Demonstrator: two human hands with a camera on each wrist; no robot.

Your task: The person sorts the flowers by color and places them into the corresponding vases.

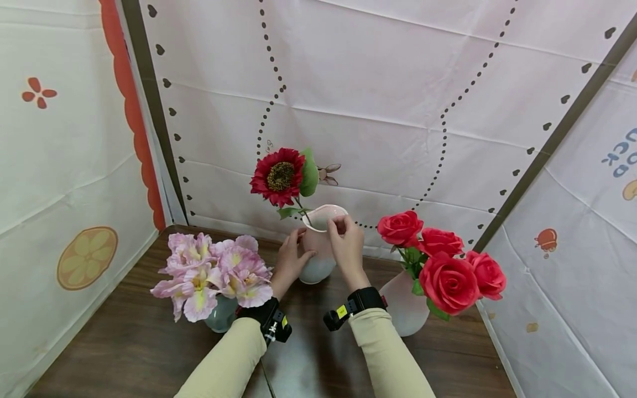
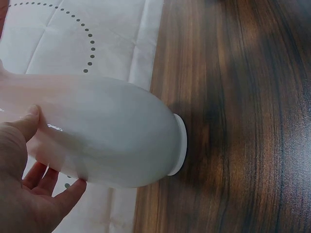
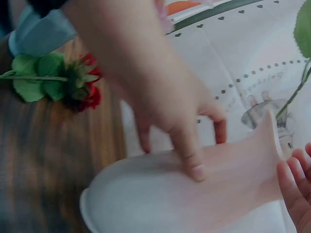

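Observation:
A pale pink-and-white vase [image 1: 318, 251] stands upright near the back of the table. My left hand [image 1: 290, 262] holds its body from the left, thumb and fingers spread round it, as the left wrist view [image 2: 29, 179] confirms for that same hand. At the vase's rim my right hand [image 1: 346, 246] has its fingers curled and seems to pinch the edge; its thumb's contact is partly hidden. From the mouth leans a dark red sunflower [image 1: 278, 176], tilted left, its stem resting against the rim. In the right wrist view the right fingertips [image 3: 286, 179] lie close to the rim.
Pink-and-yellow irises [image 1: 214, 273] fill a blue-grey vase [image 1: 222, 315] at left. Red roses [image 1: 450, 282] stand in a whitish vase [image 1: 405, 307] at right. A loose red flower [image 3: 85, 85] lies on the table by the left forearm. Printed cloth [image 1: 358, 99] hangs behind.

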